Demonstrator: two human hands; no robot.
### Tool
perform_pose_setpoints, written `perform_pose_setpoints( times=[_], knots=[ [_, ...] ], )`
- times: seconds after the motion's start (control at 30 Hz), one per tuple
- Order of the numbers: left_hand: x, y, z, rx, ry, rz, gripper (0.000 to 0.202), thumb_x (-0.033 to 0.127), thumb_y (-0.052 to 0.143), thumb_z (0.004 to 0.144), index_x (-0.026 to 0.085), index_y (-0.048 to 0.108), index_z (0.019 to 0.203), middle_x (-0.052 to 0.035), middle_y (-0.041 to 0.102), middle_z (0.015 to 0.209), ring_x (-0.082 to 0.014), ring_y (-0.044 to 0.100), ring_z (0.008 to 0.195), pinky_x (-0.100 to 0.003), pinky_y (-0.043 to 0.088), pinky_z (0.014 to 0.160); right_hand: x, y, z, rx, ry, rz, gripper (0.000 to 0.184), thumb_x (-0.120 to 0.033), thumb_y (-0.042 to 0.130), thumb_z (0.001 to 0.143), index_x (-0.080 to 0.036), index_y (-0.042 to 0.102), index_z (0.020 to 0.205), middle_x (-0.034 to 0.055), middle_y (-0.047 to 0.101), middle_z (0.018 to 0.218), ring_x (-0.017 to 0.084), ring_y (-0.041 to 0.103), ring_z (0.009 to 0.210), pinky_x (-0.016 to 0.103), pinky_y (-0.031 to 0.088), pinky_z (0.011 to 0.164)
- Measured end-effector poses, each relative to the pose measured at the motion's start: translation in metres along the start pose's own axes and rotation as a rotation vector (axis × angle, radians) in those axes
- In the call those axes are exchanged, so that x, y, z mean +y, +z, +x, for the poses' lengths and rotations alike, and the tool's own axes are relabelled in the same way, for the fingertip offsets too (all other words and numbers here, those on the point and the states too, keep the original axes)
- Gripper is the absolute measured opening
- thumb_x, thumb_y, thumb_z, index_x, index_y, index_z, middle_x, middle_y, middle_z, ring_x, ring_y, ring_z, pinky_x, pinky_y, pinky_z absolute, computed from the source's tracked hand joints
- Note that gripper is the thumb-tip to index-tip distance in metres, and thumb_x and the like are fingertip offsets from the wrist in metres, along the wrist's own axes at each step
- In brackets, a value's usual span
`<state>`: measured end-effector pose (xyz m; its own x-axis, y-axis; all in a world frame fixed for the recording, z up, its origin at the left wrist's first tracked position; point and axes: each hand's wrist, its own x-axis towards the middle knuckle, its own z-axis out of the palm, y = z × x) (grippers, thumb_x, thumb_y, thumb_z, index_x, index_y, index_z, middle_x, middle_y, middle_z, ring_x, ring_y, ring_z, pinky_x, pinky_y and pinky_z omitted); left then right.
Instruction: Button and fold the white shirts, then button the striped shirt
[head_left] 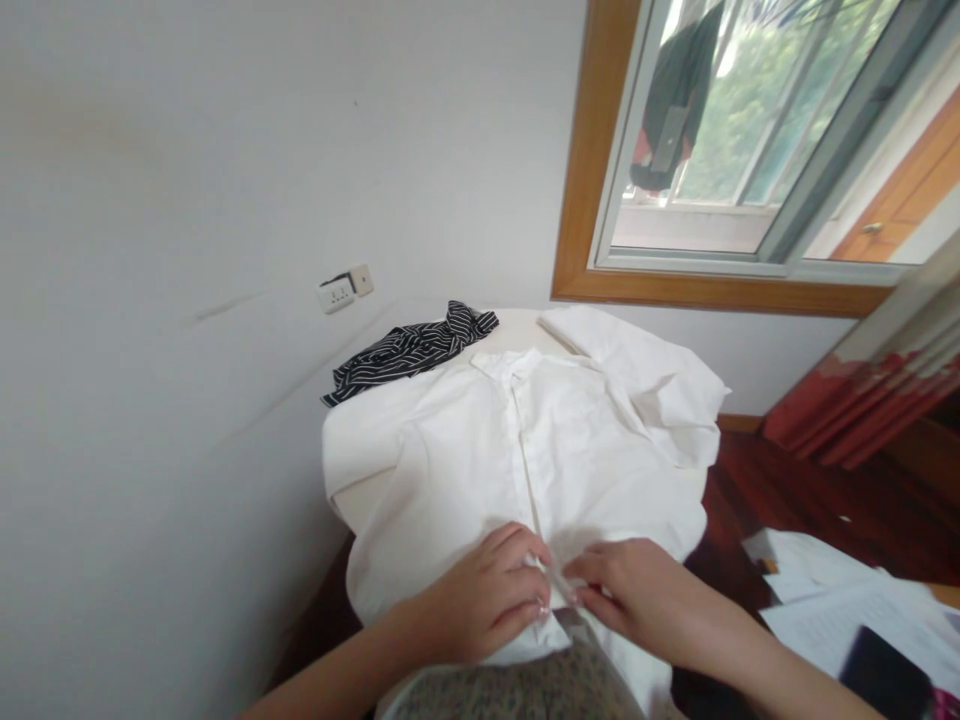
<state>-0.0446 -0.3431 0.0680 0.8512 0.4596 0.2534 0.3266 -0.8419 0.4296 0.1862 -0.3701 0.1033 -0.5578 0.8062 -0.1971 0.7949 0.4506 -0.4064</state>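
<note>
A white button-front shirt [465, 460] lies spread over a round pale table, its collar toward the wall and its sleeves out to both sides. Close to my body, my left hand [506, 585] has its fingers closed around the left edge of the front opening near the hem. Just to the right, my right hand [619, 585] pinches the other front edge. The two hands are a short gap apart, and the hem hangs over the table's near side. Higher up, the front edges lie close together along the middle.
Black-and-white striped cloth [412, 350] lies bunched at the table's back left. Behind it are a white wall and a socket [336, 294]. A wood-framed window [720, 290] is at upper right. Papers [840, 600] and a dark phone [885, 675] lie at lower right.
</note>
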Motion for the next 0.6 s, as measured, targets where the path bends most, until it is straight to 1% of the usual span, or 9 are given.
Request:
perform_pose_setpoints(
  times=[0.07, 0.13, 0.2, 0.23, 0.33, 0.4, 0.47, 0.53, 0.6],
  knots=[
    [0.002, 0.003, -0.001, -0.047, -0.001, 0.043, 0.019, 0.029, 0.052, 0.089, 0.023, 0.058, 0.105, -0.0074, 0.055, 0.119, -0.0209, 0.047, 0.112, -0.036, 0.038, 0.099, 0.003, -0.007, -0.002, -0.042, 0.002, -0.047, 0.025, -0.027, 0.052, 0.086, -0.023, 0.067, 0.106, 0.0064, 0.071, 0.09, 0.023, 0.067, 0.085, 0.028, 0.044, 0.073],
    [0.003, 0.006, -0.002, -0.056, -0.012, 0.109, 0.029, 0.032, 0.054, 0.087, 0.024, 0.055, 0.116, -0.0076, 0.053, 0.126, -0.0229, 0.046, 0.116, -0.039, 0.036, 0.102, 0.006, -0.007, -0.006, -0.113, -0.019, -0.068, 0.041, -0.026, 0.06, 0.079, -0.02, 0.06, 0.12, 0.0092, 0.07, 0.099, 0.026, 0.066, 0.089, 0.03, 0.046, 0.077],
    [0.002, 0.008, -0.003, -0.038, -0.02, 0.163, 0.035, 0.035, 0.055, 0.087, 0.025, 0.052, 0.12, -0.0071, 0.051, 0.131, -0.0241, 0.044, 0.119, -0.041, 0.034, 0.104, 0.006, 0.003, -0.009, -0.144, -0.05, -0.024, 0.058, -0.023, 0.065, 0.072, -0.018, 0.053, 0.128, 0.0115, 0.067, 0.109, 0.027, 0.064, 0.094, 0.032, 0.047, 0.08],
    [0.001, 0.008, -0.004, -0.032, -0.02, 0.176, 0.036, 0.036, 0.055, 0.087, 0.025, 0.052, 0.121, -0.0068, 0.051, 0.132, -0.0241, 0.044, 0.12, -0.041, 0.034, 0.104, 0.006, 0.011, -0.01, -0.127, -0.051, 0.014, 0.06, -0.02, 0.064, 0.071, -0.018, 0.051, 0.129, 0.0115, 0.066, 0.112, 0.027, 0.064, 0.095, 0.031, 0.047, 0.081],
    [-0.003, 0.01, -0.002, -0.036, -0.009, 0.196, 0.037, 0.038, 0.053, 0.088, 0.023, 0.051, 0.121, -0.0068, 0.049, 0.137, -0.023, 0.042, 0.125, -0.039, 0.031, 0.107, 0.004, 0.045, -0.007, -0.039, 0.009, 0.079, 0.046, -0.011, 0.05, 0.079, -0.021, 0.052, 0.124, 0.01, 0.067, 0.107, 0.023, 0.065, 0.089, 0.03, 0.049, 0.076],
    [-0.009, 0.013, 0.001, -0.04, -0.024, 0.24, 0.04, 0.041, 0.051, 0.089, 0.022, 0.05, 0.124, -0.008, 0.044, 0.142, -0.0235, 0.038, 0.129, -0.04, 0.029, 0.11, 0.001, 0.067, -0.004, -0.017, 0.067, 0.061, 0.043, -0.005, 0.039, 0.081, -0.017, 0.054, 0.119, 0.0117, 0.068, 0.099, 0.023, 0.066, 0.083, 0.031, 0.049, 0.071],
    [-0.014, 0.017, 0.003, -0.036, -0.038, 0.311, 0.045, 0.044, 0.049, 0.09, 0.021, 0.048, 0.128, -0.009, 0.04, 0.146, -0.0254, 0.034, 0.134, -0.043, 0.024, 0.112, -0.002, 0.078, -0.003, -0.03, 0.055, 0.055, 0.04, -0.002, 0.04, 0.078, -0.014, 0.057, 0.112, 0.0124, 0.068, 0.098, 0.023, 0.065, 0.082, 0.029, 0.049, 0.07],
    [-0.018, 0.02, 0.003, -0.041, -0.023, 0.378, 0.049, 0.045, 0.046, 0.091, 0.023, 0.044, 0.135, -0.0079, 0.039, 0.147, -0.0262, 0.031, 0.136, -0.045, 0.021, 0.113, -0.004, 0.073, -0.008, -0.099, -0.039, 0.088, 0.032, -0.006, 0.048, 0.076, -0.016, 0.061, 0.104, 0.0105, 0.068, 0.098, 0.021, 0.065, 0.083, 0.026, 0.048, 0.07],
    [-0.02, 0.022, 0.003, -0.045, 0.018, 0.428, 0.05, 0.044, 0.044, 0.092, 0.028, 0.039, 0.139, -0.0055, 0.039, 0.147, -0.0257, 0.03, 0.137, -0.047, 0.017, 0.114, -0.004, 0.05, -0.013, -0.19, -0.157, 0.142, 0.021, -0.013, 0.055, 0.077, -0.02, 0.065, 0.094, 0.0054, 0.07, 0.094, 0.019, 0.065, 0.079, 0.024, 0.047, 0.069]
  ],
)
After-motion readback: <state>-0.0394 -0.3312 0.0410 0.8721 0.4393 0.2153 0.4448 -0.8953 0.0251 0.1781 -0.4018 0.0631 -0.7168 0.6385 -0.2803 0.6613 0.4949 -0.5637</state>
